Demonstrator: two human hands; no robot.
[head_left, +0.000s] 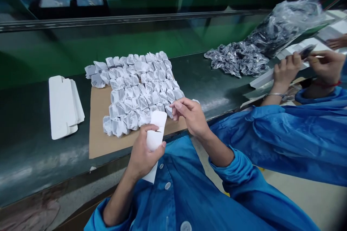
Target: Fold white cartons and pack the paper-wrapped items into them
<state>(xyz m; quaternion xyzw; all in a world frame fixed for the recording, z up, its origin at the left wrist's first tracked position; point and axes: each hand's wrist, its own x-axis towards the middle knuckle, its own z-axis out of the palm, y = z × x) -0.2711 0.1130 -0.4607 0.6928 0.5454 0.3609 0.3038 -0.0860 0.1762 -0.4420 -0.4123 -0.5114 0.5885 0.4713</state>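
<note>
My left hand [148, 151] grips a narrow white carton [156, 139], its thumb on one side and its fingers on the other. The carton is tilted, with a flap standing up at its top end and a dark slit below. To its right, my right hand [191, 115] is raised above the near right corner of the wrapped pieces. Its fingers are loosely bent and apart, and no object shows in them. Rows of small pieces wrapped in white paper [135, 94] lie close together on a brown cardboard sheet [99, 115].
Flat white cartons [63, 106] are stacked at the left of the dark green bench [29, 144]. Clear-bagged black items [238, 59] lie in a heap, beside a large plastic bag [287, 21]. At right, a co-worker's hands [288, 66] hold a dark item. A green barrier [130, 36] runs behind.
</note>
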